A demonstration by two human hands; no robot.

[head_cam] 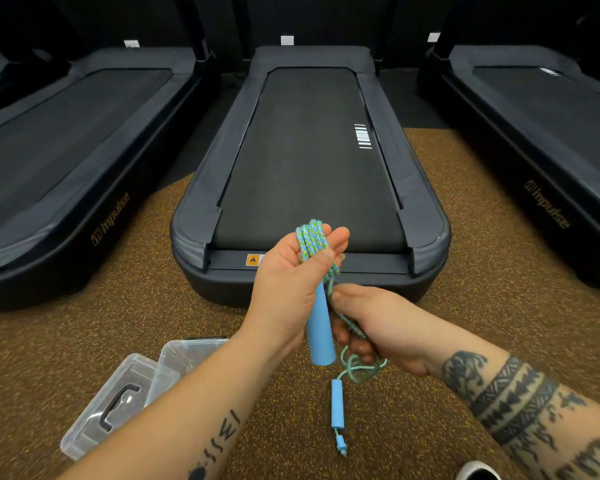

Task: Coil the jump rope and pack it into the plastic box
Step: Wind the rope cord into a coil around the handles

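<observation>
My left hand (291, 282) grips several loops of the blue-green jump rope (312, 239) together with one blue foam handle (321, 330), which points down from my palm. Just below and to the right, my right hand (371, 320) pinches a strand of the same rope. The loose rope curls under that hand, and the second blue handle (337, 404) dangles from it above the floor. A clear plastic box (191, 355) stands open on the floor at lower left, partly hidden by my left forearm. Its clear lid with a black handle (115, 403) lies next to it.
Three dark treadmills face me, the middle treadmill (309, 168) directly ahead of my hands. The floor (482, 289) is brown speckled rubber. A round grey object (478, 472) shows at the bottom right edge.
</observation>
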